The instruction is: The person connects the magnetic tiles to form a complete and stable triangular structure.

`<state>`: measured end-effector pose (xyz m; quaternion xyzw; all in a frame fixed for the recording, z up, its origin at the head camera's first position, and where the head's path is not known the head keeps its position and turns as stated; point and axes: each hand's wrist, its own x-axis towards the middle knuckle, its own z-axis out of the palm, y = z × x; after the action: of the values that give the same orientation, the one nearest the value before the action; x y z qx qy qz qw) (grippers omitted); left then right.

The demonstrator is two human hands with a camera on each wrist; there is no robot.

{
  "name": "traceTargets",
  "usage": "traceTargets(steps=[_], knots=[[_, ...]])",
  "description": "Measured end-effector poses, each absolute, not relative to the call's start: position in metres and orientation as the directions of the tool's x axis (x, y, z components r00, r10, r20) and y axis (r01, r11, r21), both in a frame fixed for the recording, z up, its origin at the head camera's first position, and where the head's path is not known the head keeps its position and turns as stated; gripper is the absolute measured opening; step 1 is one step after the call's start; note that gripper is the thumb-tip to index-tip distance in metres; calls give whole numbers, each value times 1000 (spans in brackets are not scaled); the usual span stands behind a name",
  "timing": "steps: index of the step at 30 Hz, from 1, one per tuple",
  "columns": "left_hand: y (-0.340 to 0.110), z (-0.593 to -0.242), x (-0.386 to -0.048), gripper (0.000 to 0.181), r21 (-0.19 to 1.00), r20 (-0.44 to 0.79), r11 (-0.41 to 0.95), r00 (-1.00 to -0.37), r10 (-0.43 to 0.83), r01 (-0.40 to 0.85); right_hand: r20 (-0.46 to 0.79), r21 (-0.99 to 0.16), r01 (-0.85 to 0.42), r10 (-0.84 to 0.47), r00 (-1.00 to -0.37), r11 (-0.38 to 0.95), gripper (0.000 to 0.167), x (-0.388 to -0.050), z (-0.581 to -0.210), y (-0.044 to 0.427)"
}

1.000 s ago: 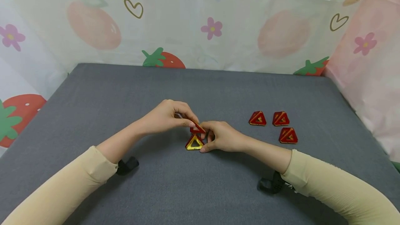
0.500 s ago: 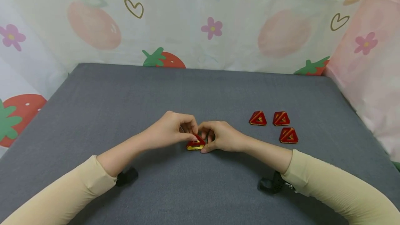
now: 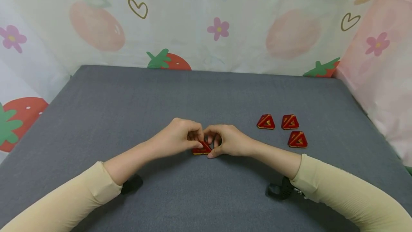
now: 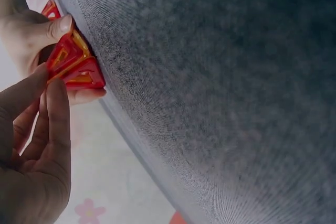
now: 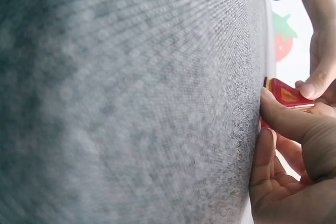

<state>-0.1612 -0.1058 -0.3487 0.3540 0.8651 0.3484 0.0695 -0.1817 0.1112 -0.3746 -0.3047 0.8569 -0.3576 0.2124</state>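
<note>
A small pyramid (image 3: 201,149) of red triangular tiles with yellow edges sits on the grey cloth, between both hands. At its apex, my left hand (image 3: 175,135) pinches it with thumb and fingertips. My right hand (image 3: 231,140) holds it low along its right side, the thumb down near the cloth. In the left wrist view two faces of the pyramid (image 4: 81,69) show, with red rims round yellow-orange centres. From the right wrist, part of the pyramid (image 5: 286,95) shows behind the right thumb; fingers cover its other sides.
Three similar red pyramids stand to the right: one at the left (image 3: 265,121), one at the back right (image 3: 290,121) and one nearer (image 3: 297,140). Grey cloth (image 3: 206,196) covers the table. A printed curtain (image 3: 244,28) hangs behind it.
My left hand has come down with a red triangular tile, from above the yellow open side onto it. That side is now covered. My right hand has stayed nearly still.
</note>
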Motion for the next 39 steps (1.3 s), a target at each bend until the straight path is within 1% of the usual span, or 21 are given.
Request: traceTargets(steps=[5, 8, 11, 13, 15, 18, 22, 27, 34, 39], knots=[[-105, -351, -163, 12, 625, 152, 516, -740, 655, 585, -143, -748, -368, -675, -724, 552, 52, -182, -374, 112], [-104, -352, -162, 13, 634, 143, 524, -752, 643, 569, -137, -759, -362, -675, -725, 542, 55, -181, -374, 111], [-107, -352, -163, 16, 662, 99, 551, -788, 607, 508, -133, -771, -350, -671, -729, 532, 53, -181, -374, 111], [-110, -353, -165, 17, 690, 42, 575, -817, 575, 440, -134, -773, -344, -667, -733, 533, 48, -181, -374, 111], [-114, -354, -167, 16, 712, -20, 592, -831, 555, 378, -133, -770, -345, -664, -736, 537, 40, -180, -374, 111], [-119, -355, -170, 13, 726, -92, 601, -820, 565, 333, -132, -757, -360, -667, -734, 545, 29, -180, -373, 112], [-121, -357, -173, 13, 731, -122, 594, -791, 600, 337, -127, -755, -372, -677, -725, 540, 20, -181, -374, 113], [-120, -359, -175, 11, 738, -147, 596, -786, 600, 317, -126, -763, -368, -681, -721, 532, 17, -181, -375, 112], [-118, -359, -175, 10, 739, -151, 599, -790, 594, 309, -137, -763, -359, -678, -722, 537, 17, -181, -374, 113], [-117, -359, -175, 11, 748, -152, 594, -796, 586, 295, -158, -776, -327, -667, -728, 540, 16, -182, -371, 113]])
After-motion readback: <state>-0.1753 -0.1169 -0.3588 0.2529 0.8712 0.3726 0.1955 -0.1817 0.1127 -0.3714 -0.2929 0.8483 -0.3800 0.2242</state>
